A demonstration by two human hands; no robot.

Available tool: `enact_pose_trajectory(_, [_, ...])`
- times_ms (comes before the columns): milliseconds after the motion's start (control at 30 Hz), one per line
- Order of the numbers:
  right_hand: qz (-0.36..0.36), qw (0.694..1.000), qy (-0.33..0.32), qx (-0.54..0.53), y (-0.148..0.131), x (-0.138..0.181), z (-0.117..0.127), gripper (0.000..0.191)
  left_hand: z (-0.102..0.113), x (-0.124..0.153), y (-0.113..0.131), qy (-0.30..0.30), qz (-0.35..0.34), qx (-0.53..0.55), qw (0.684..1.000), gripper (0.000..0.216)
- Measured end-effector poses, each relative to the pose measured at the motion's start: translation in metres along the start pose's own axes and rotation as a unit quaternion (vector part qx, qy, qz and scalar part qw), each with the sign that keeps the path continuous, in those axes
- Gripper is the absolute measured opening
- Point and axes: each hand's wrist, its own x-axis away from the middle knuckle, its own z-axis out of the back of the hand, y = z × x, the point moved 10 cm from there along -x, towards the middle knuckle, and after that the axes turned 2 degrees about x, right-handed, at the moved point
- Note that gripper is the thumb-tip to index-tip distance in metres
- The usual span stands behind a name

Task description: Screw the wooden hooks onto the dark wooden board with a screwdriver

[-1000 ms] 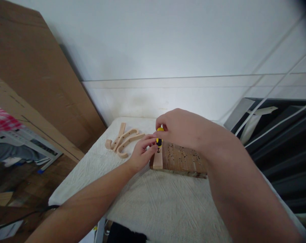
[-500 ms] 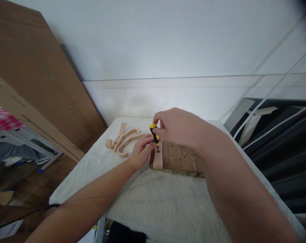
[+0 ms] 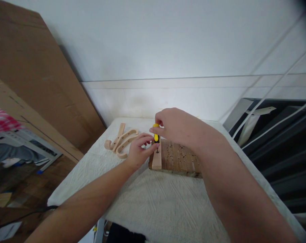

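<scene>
A short yellow-and-black screwdriver stands nearly upright, its tip on a dark screw in a pale wooden strip. My right hand comes from above and grips the top of the handle between thumb and fingers. Low on the handle, my left hand has its thumb and forefinger closed around the screwdriver. The strip lies along the left end of a thick brown wooden board pitted with many small holes. My right forearm covers the board's right end.
Several curved pale wooden pieces with holes lie left of my left hand on the cloth-covered table. A white wall rises behind. Large cardboard leans at left; white cables and dark panels are at right.
The screwdriver's handle has turned and come more upright, its top shifting slightly right. My right thumb now reaches across the handle, and my left thumb has moved a little right.
</scene>
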Motion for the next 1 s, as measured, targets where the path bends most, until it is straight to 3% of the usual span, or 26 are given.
enact_pose_trajectory(167, [0.066,0.997,-0.024,-0.018,-0.015,0.003,0.000,0.028,-0.009,0.001,-0.003,-0.051,0.013,0.019,0.998,0.019])
enact_pose_trajectory(367, [-0.012,1.000,-0.024,0.003,0.000,0.000,-0.002,0.031,-0.010,0.002,-0.012,-0.038,0.028,0.028,0.998,0.018])
enact_pose_trajectory(567, [0.036,0.999,-0.016,-0.028,-0.005,0.002,-0.002,0.027,-0.011,0.002,-0.017,-0.051,0.042,0.037,0.997,0.014])
enact_pose_trajectory(667, [0.008,1.000,-0.027,0.002,-0.003,0.002,-0.001,0.025,-0.014,0.003,-0.015,-0.066,0.037,0.059,0.995,0.017])
enact_pose_trajectory(833, [-0.052,0.998,-0.028,0.027,0.002,0.002,0.002,0.031,-0.011,0.001,-0.013,-0.043,0.032,0.038,0.998,0.015])
enact_pose_trajectory(1000, [0.009,0.999,-0.032,0.025,-0.011,0.003,0.000,0.022,-0.014,0.000,-0.016,-0.062,0.051,0.043,0.996,0.015])
